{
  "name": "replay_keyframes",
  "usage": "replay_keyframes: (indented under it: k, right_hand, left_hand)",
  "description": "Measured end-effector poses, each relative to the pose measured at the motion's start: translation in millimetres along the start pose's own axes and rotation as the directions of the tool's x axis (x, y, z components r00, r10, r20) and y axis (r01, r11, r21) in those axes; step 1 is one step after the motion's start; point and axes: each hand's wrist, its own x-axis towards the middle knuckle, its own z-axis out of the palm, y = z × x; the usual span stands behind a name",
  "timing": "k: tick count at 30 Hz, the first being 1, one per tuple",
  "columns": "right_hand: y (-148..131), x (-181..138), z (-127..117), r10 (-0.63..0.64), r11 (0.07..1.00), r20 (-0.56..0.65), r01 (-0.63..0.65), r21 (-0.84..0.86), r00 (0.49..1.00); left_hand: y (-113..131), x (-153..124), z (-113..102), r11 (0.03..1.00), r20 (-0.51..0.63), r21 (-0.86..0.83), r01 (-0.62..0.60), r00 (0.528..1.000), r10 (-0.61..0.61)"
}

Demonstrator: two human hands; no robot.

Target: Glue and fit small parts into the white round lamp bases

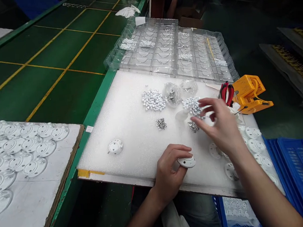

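My left hand [171,167] grips a round white plastic base [187,162] by its edge, tilted above the front of the foam-covered table. Its upper face shows dark holes. My right hand [220,126] hovers with thumb and fingers apart, and I see nothing between them. Below and behind its fingers lie a pile of small white pieces [191,103] and a heap of tiny metal parts [193,126], both partly hidden. Beside its thumb sits a translucent, blurred object [182,115]. Another white base [115,146] rests alone at the left.
Clear compartment trays [163,62] stand at the back. Further piles of white pieces [153,100] and metal parts [161,124] lie mid-table, near a plastic bag [172,94]. Red-handled pliers [227,92] and a yellow holder [251,92] are at right. Blue crates [297,165] flank the table.
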Motion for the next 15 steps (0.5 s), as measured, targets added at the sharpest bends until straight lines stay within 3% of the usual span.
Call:
replay_keyframes:
  k: [2,4,7,11,15]
  right_hand:
    - [-13.6,-8.6,-11.4,-0.059,0.998,-0.117,0.057,-0.023,0.991]
    - [-25.5,-11.0,-14.0,-0.244,0.969,0.01,0.244,-0.024,0.97]
    - [-37.4,-0.9,0.4,-0.461,0.855,0.324,0.511,-0.086,0.826]
    - [-48.8,21.4,29.6,-0.454,0.699,0.587,0.677,-0.231,0.67]
    - [-57.9,31.0,44.2,-0.402,0.613,0.699,0.741,-0.274,0.591]
  left_hand:
    - [0.3,-0.1,0.3,1.0,-0.005,-0.015,-0.023,1.0,0.023]
    - [0.4,-0.6,0.2,0.999,0.005,-0.022,-0.049,0.999,0.049]
    - [-0.6,-2.5,-0.5,0.996,0.02,-0.019,-0.086,0.996,0.086]
    - [-3.1,-5.2,-0.7,0.992,0.023,-0.01,-0.125,0.992,0.126]
    - [-4.8,-6.2,-0.4,0.989,0.019,-0.029,-0.144,0.989,0.144]
